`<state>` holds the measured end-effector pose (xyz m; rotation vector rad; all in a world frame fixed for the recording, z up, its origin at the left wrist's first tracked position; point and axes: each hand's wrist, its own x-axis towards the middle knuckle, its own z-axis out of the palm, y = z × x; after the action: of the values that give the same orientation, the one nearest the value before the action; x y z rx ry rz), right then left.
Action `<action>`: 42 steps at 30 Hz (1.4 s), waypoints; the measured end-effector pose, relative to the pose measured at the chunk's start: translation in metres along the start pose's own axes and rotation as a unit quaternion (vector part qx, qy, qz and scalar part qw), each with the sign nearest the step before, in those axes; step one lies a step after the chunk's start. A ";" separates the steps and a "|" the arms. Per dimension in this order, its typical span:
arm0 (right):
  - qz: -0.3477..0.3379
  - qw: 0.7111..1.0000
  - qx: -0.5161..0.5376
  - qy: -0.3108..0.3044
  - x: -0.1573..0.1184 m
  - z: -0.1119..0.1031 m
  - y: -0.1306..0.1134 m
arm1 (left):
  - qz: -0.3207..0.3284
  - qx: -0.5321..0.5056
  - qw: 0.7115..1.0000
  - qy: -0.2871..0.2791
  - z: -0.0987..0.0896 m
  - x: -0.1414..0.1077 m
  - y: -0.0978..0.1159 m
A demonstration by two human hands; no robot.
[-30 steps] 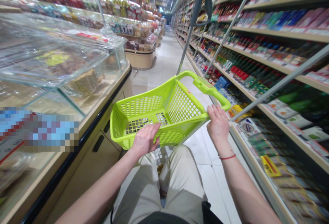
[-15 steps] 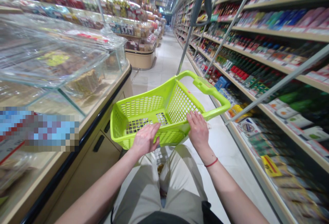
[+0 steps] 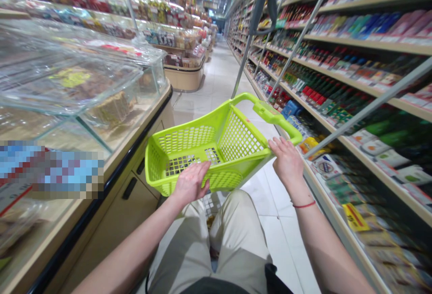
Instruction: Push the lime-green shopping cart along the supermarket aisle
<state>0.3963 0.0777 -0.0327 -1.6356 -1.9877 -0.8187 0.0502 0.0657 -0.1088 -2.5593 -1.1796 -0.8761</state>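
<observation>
A bright green plastic shopping basket (image 3: 187, 137) with perforated sides stands across in front of my knees; nothing lies inside it. My left hand (image 3: 191, 181) grips its near rim, fingers over the edge and thumb on my side. At the basket's right end, my right hand (image 3: 287, 161) holds the near end of the looped green handle (image 3: 280, 123), where it joins the rim. The fingertips lie over the top, and the red cord on that wrist shows. Below the rim, part of the basket's underside is hidden by my hands and knees.
A glass-topped food counter (image 3: 111, 89) with a black bumper edge runs along the left. Tall product shelves (image 3: 357, 48) line the right, with slanted metal bars before them. A grey hook-shaped holder on a pole (image 3: 259, 15) rises beyond the basket. The pale tiled aisle (image 3: 219, 64) stretches ahead.
My right hand has slid right along the rim to the near end of the handle. My left hand and the basket have stayed in place.
</observation>
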 end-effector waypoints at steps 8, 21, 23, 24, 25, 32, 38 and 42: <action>0.053 0.998 -0.002 0.015 -0.005 0.009 -0.019 | 0.000 0.003 1.000 0.004 0.001 0.000 0.000; -0.019 0.998 0.059 -0.028 -0.017 0.019 -0.098 | -0.002 0.004 1.000 0.006 0.000 0.001 0.000; -0.024 0.996 0.078 -0.036 -0.019 0.020 -0.105 | -0.001 0.007 1.000 0.006 0.000 0.000 0.000; -0.028 0.995 0.084 -0.038 -0.019 0.020 -0.106 | 0.001 0.008 1.000 0.007 0.000 0.000 0.000; -0.033 0.995 0.088 -0.040 -0.019 0.020 -0.107 | 0.002 0.008 1.000 0.007 0.000 0.000 0.000; -0.047 0.996 0.065 -0.034 -0.014 0.011 -0.084 | -0.002 -0.005 1.000 0.004 -0.001 0.001 0.000; -0.013 0.999 0.038 -0.030 -0.009 0.005 -0.059 | -0.006 -0.016 1.000 0.000 -0.002 0.002 0.001; 0.019 0.999 0.023 -0.019 -0.011 0.007 -0.061 | -0.006 -0.010 1.000 0.000 -0.001 0.002 0.001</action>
<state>0.3391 0.0674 -0.0554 -1.6691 -1.9786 -0.7277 0.0521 0.0659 -0.1068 -2.5718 -1.1922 -0.8941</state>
